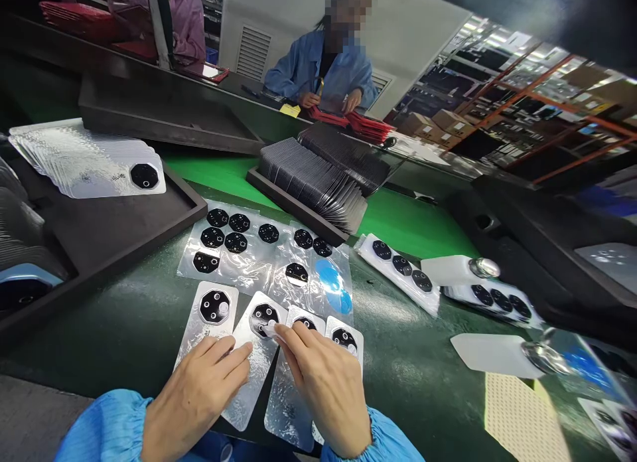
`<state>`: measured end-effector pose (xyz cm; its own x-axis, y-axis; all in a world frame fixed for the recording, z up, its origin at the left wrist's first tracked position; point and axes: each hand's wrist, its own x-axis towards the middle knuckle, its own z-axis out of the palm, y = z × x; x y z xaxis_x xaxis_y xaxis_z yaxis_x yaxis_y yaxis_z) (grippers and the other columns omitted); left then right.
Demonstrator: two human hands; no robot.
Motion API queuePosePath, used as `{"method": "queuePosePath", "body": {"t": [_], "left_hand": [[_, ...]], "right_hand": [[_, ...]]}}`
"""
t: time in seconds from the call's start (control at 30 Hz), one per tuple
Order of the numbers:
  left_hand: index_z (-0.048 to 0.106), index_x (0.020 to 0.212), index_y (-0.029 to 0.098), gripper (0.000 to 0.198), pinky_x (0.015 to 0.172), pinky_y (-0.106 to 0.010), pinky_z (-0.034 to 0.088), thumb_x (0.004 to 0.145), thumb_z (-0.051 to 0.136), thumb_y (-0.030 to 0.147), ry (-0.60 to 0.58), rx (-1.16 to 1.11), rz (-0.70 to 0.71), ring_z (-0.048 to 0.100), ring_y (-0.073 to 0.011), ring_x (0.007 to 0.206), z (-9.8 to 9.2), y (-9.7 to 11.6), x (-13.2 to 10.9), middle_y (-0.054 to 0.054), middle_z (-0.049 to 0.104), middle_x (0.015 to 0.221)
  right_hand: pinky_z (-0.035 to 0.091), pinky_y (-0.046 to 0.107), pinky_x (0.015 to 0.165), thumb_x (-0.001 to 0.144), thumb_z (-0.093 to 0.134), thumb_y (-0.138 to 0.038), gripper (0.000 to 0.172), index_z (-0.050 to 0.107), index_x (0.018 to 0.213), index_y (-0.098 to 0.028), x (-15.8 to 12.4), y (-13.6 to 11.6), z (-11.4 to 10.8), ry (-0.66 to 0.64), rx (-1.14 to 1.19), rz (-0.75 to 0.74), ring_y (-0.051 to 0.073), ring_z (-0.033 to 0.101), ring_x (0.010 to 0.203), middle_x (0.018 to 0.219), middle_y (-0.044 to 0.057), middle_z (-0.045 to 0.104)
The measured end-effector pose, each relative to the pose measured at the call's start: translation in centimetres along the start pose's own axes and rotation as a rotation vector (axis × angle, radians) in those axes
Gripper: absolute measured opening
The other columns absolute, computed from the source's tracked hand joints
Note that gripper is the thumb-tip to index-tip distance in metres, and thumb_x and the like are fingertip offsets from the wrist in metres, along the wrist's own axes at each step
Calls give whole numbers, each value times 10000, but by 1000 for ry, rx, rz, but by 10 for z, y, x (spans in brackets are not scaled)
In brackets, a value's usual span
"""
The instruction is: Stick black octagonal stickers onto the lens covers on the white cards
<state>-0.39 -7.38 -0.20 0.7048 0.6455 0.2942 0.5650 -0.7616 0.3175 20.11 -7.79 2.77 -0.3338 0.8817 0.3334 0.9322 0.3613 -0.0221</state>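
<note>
On the green surface (pixel 149 329), the left hand (pixel 199 389) lies flat and open, pinning a back cover (pixel 253 389) steady, while the right hand (pixel 323 382) pinches a white tab (pixel 270 329) at its camera ring.

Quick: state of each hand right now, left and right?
Left hand: open, fingers flat on a silver back cover.
Right hand: grip closed on a small white piece at that cover's black camera ring.
</note>
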Motion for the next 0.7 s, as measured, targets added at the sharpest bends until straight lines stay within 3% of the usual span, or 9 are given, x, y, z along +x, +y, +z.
{"method": "queuePosePath", "body": {"t": [0.7], "left_hand": [[593, 1128, 127, 185, 811, -385, 484, 996, 464, 117, 8, -14, -1, 575, -229, 1026, -2, 1, 0, -62, 668, 1165]], "right_hand": [[234, 301, 587, 1069, 284, -285, 368, 623, 954, -196, 2, 5, -1, -26, 27, -11, 149, 487, 594, 711, -3, 578]]}}
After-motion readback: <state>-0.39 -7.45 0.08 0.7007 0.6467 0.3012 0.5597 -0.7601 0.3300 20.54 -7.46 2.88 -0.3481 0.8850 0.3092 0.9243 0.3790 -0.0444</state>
